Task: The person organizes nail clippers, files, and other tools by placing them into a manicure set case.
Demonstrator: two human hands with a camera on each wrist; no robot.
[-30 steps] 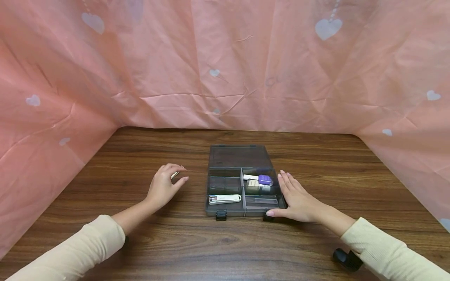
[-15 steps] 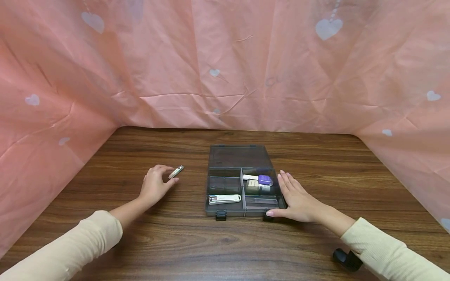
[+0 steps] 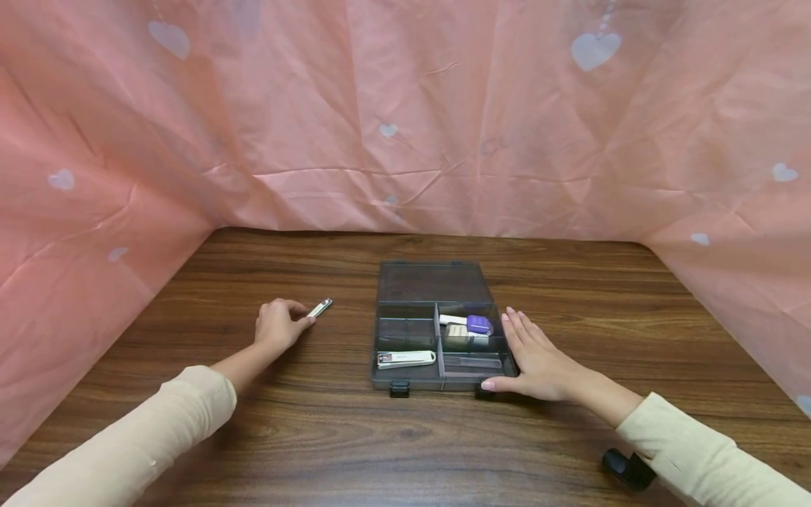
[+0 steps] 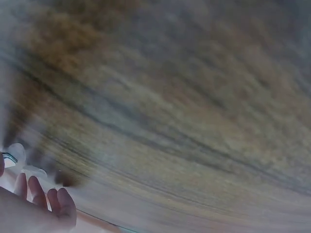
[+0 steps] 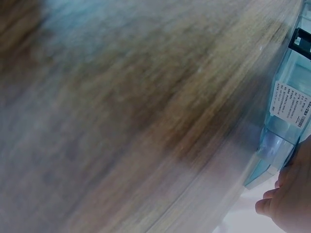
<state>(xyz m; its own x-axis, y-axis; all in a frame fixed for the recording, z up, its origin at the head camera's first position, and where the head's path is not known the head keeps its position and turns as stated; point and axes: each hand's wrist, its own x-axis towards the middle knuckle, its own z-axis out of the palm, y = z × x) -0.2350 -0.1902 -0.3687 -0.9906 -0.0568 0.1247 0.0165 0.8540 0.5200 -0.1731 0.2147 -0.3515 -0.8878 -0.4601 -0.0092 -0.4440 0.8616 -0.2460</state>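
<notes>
On the table to the left lies a small nail clipper (image 3: 321,307), angled away to the right. The thumb and fingers of my left hand (image 3: 277,327) pinch its near end, which they partly cover. In the centre stands a dark see-through compartment box (image 3: 407,386), lid laid back. My right hand (image 3: 538,362) rests with straight fingers along its right side, thumb at the front right latch. Inside, a larger white nail clipper (image 3: 405,359) lies front left. The right compartments hold a purple-capped bottle (image 3: 479,324), a cream-coloured bottle (image 3: 457,333) and a clear flat strip (image 3: 472,362).
The brown wooden table (image 3: 405,451) extends around the box. Pink fabric (image 3: 405,91) with white hearts closes in the back and both sides. A black object (image 3: 627,469) sits beside the right sleeve.
My left hand has drawn back leftward from over the small nail clipper to its near end, and its fingers have closed there. My right hand and the box have stayed put.
</notes>
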